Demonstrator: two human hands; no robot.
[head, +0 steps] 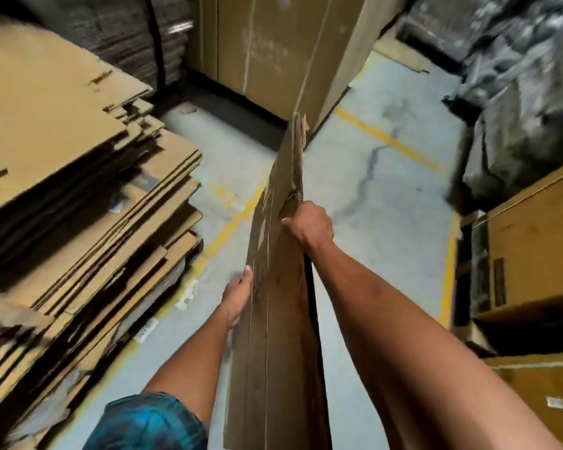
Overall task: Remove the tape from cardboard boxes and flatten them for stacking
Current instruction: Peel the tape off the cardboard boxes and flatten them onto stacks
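Note:
A flattened brown cardboard box (275, 287) stands on edge in front of me, seen almost edge-on and running from the bottom of the view up to the middle. My right hand (309, 227) grips its upper edge from the right side. My left hand (239, 295) holds its left face lower down, thumb tip on the cardboard. To the left lies a tall stack of flattened boxes (78, 196), its layers fanned out and uneven. No tape shows clearly on the held box.
A large upright cardboard panel (273, 50) stands straight ahead. Brown cartons (533, 248) sit at the right, with dark wrapped bundles (517, 108) behind them. The grey concrete floor (387, 196) carries yellow lines.

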